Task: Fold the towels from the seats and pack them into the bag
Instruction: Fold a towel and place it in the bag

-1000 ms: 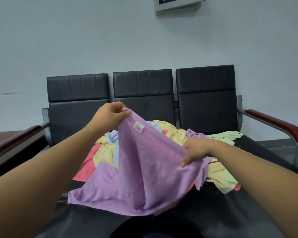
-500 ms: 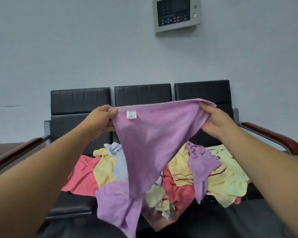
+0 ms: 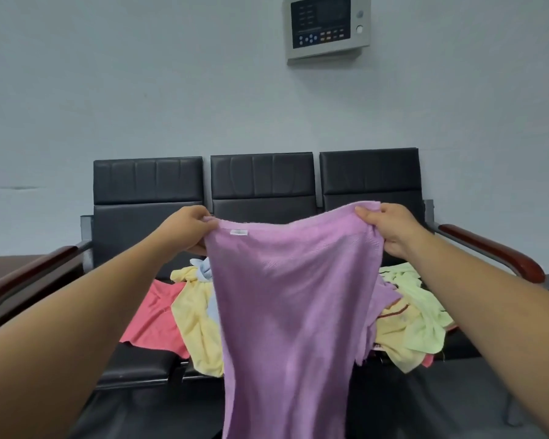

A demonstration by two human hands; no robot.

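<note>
Head view: both arms stretched fwd, holding a large thin purple cloth towel (image 3: 286, 296) up in front of the black padded three-seat bench (image 3: 146, 185). L hand (image 3: 184, 229) pinches the towel's top left corner, thumb & fingers curled round the hem. R hand (image 3: 390, 229) grips the top right corner the same way. Top edge sags a bit btwn the two hands, approx level w/ the lower part of the backrests. A small white label (image 3: 239, 232) sits on the top hem, just beside the L hand. The towel hangs straight down, runs out past the picture's lower edge & hides most of the bench's middle seat.

Behind it is a loose unfolded heap on the seats:
- red towel (image 3: 152, 318) spread on the left seat, reaching the front edge
- crumpled yellow towel (image 3: 197, 318) overlapping it on the right
- bit of light blue towel (image 3: 205, 269) nearer the backrest
- pale green towel (image 3: 422, 305) on the right seat, w/ a yellow brown-striped towel (image 3: 393, 327) touching it

Reddish-brown wooden armrest (image 3: 488, 251) at the bench's right end, another at the left end. Grey wall panel w/ dark screen & buttons (image 3: 327, 25) is high on the wall above the bench.
</note>
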